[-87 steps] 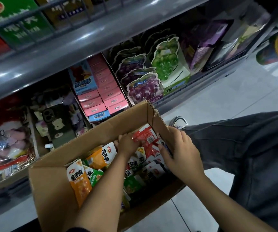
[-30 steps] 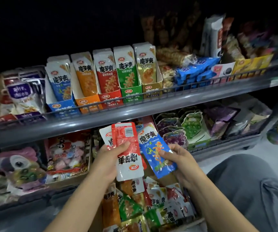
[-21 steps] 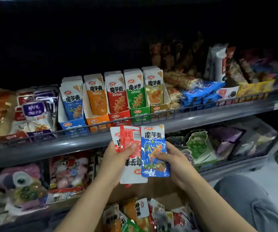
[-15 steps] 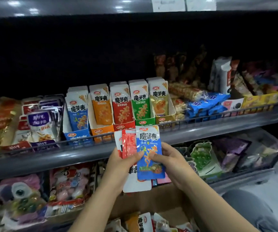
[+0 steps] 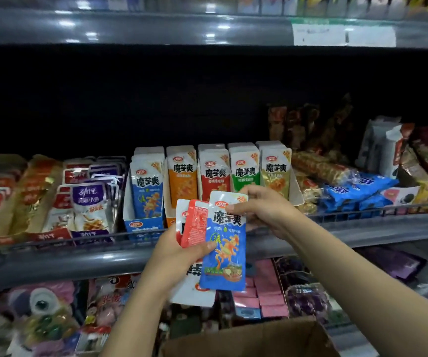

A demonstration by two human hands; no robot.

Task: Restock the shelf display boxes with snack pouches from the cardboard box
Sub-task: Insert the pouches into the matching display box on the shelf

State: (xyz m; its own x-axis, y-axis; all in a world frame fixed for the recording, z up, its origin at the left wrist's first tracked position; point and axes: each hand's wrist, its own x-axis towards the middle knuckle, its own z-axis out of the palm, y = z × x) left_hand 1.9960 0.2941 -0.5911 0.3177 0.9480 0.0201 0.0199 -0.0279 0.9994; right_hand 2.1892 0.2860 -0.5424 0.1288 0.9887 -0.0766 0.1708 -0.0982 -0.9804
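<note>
A grey metal shelf (image 5: 84, 264) is carrying five upright display boxes (image 5: 144, 222). The left hand (image 5: 175, 253) is grasping fanned red-and-white pouches (image 5: 195, 222); the right hand (image 5: 264, 210) is pinching one blue foil pouch (image 5: 224, 256) above the cardboard box (image 5: 246, 338).

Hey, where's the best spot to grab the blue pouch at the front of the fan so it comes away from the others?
Pinch the blue pouch by its top right corner, coming from the right, as the right hand does. That corner stands clear, while the left hand thumb presses its lower left edge and the red pouch sits behind that side.
</note>
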